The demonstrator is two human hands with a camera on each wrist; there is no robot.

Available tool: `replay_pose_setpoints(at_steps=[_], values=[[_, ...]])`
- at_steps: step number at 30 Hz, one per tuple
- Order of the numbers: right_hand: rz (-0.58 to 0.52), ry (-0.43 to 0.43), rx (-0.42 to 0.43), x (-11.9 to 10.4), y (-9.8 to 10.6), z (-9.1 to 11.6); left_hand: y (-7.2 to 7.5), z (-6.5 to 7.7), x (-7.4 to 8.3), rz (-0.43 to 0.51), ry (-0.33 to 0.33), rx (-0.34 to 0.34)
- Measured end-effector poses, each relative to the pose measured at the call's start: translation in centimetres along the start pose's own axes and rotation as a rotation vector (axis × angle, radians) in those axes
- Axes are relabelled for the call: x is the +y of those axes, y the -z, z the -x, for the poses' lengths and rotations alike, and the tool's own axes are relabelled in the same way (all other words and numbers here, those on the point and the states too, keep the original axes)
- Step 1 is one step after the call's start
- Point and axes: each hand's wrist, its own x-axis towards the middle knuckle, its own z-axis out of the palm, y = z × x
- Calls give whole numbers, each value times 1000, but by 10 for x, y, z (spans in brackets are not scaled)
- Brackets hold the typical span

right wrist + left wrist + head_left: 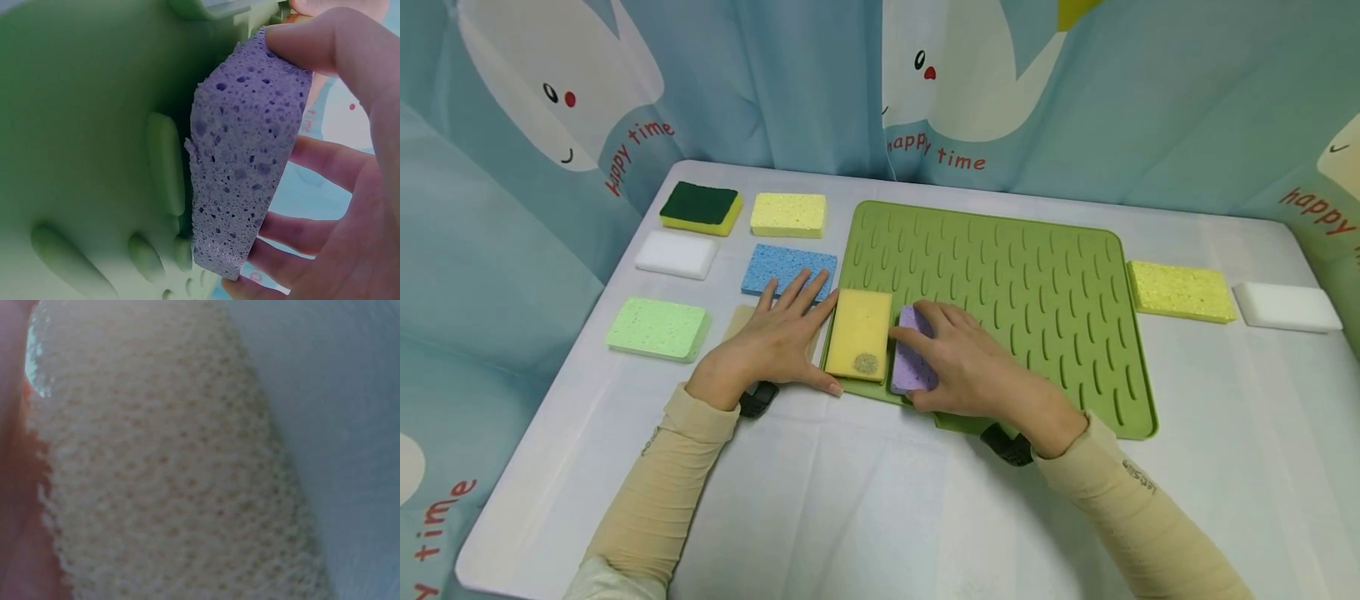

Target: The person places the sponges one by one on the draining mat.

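Note:
A purple sponge (913, 354) sits on the green ridged mat (970, 258). My right hand (962, 358) grips it, thumb at its near end and fingers at the far end; the right wrist view shows the porous purple sponge (240, 156) close up. Left of it, a yellow sponge (861, 329) with a grey round print lies along the mat's left edge. My left hand (778, 342) is spread out beside that yellow sponge, fingertips and thumb right at its left side. Under this hand lies a beige sponge (739, 321), mostly hidden, whose porous surface (169, 456) fills much of the left wrist view.
Left of the mat lie a blue sponge (786, 265), a pale yellow one (788, 214), a green-topped scouring sponge (700, 206), a white block (676, 254) and a light green sponge (658, 327). At right are another yellow sponge (1182, 290) and a white block (1287, 306).

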Motion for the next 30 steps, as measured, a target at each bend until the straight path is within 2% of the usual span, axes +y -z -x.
replay_pose_setpoints(at_steps=[12,30], values=[[-25,4,51,7,0,-2,1,3,0,14,-3,6],[-33,-10,41,9,-1,2,1,2,1,6,4,4]])
